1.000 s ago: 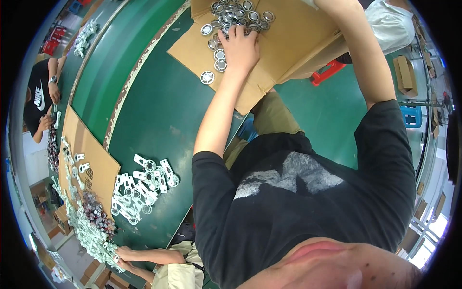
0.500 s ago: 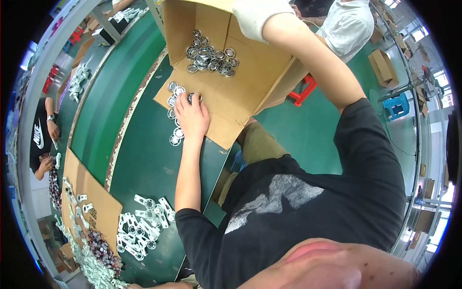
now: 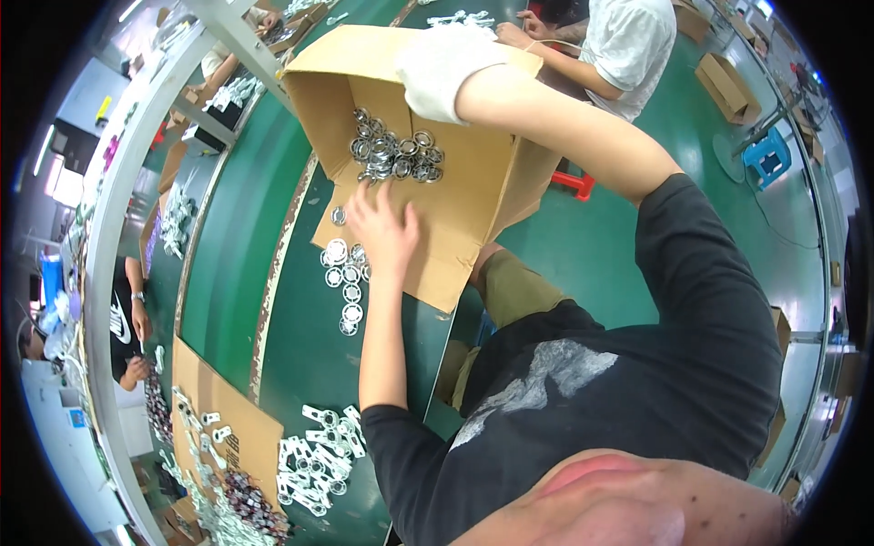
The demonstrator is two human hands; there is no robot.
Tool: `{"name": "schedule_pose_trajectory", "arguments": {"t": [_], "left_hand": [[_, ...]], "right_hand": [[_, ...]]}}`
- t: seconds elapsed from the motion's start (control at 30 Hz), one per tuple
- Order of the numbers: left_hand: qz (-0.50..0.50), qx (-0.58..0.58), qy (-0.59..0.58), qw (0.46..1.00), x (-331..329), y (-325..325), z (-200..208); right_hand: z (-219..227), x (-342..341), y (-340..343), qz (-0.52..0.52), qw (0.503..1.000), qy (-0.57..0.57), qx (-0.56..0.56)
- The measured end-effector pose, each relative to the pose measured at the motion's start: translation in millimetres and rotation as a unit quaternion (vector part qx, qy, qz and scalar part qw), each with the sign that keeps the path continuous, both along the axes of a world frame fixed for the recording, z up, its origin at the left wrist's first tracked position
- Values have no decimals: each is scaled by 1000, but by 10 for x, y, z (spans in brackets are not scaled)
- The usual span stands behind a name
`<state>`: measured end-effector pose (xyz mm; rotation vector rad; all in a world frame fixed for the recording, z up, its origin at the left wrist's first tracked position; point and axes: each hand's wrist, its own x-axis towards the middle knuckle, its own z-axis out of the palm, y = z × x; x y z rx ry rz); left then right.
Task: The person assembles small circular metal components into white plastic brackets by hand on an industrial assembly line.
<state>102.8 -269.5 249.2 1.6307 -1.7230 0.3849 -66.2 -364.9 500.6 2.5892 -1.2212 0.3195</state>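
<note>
A cardboard box [image 3: 455, 196] lies tipped with its open side facing me. Shiny metal rings [image 3: 398, 156] are heaped inside it. My bare left hand [image 3: 384, 232] is over the lower flap, fingers spread, with its fingertips at the near edge of the heap. Beside that hand, a loose ring [image 3: 339, 216] sits on the flap. A row of round spoked pieces [image 3: 350, 293] runs from the flap edge onto the green table [image 3: 305, 355]. My right hand [image 3: 446, 71], in a white glove, grips the box's upper edge; its fingertips are hard to make out.
White long-handled parts [image 3: 314, 469] lie piled on the table near my left elbow. Further left, a flat cardboard sheet [image 3: 218, 391] carries more parts. A metal post [image 3: 137, 182] rises at left. Co-workers sit across and beyond the box. A blue stool [image 3: 767, 156] stands at right.
My left hand has moved off the row of spoked pieces, farther into the box toward the heap. My right hand stays at the box's upper edge. The whole view has shifted.
</note>
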Motion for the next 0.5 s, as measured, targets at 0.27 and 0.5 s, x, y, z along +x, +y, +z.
{"name": "schedule_pose_trajectory", "arguments": {"t": [0.27,0.5], "left_hand": [[-118,-97,15,988,-615,-1165,44],[-22,-56,36,998,-510,-1199,-113]], "right_hand": [[-47,30,-111,8,1000,-12,0],[-21,43,26,-2,1000,18,-10]]}}
